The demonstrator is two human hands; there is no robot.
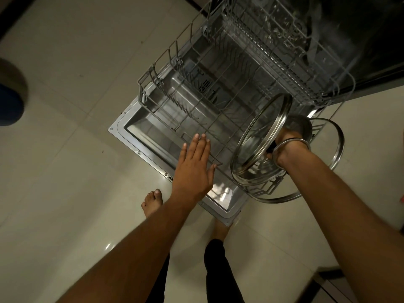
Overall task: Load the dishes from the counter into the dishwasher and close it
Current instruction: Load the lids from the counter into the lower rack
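The dishwasher door [140,136] lies open and flat, with the wire lower rack [188,99] pulled out over it. My right hand [284,147] grips the knob of a glass lid [260,141] with a steel rim, held tilted on edge over the rack's near right corner. A second, larger glass lid [336,149] stands behind my wrist at the rack's right edge. My left hand [194,167] is open with straight fingers, hovering over the rack's near edge. Whether it touches the wire I cannot tell. The upper rack [284,44] is also pulled out.
Pale glossy floor tiles [76,73] surround the dishwasher. My bare feet [153,202] stand just in front of the open door. A dark rounded object [11,95] sits at the left edge. A dark cabinet front [371,40] fills the top right.
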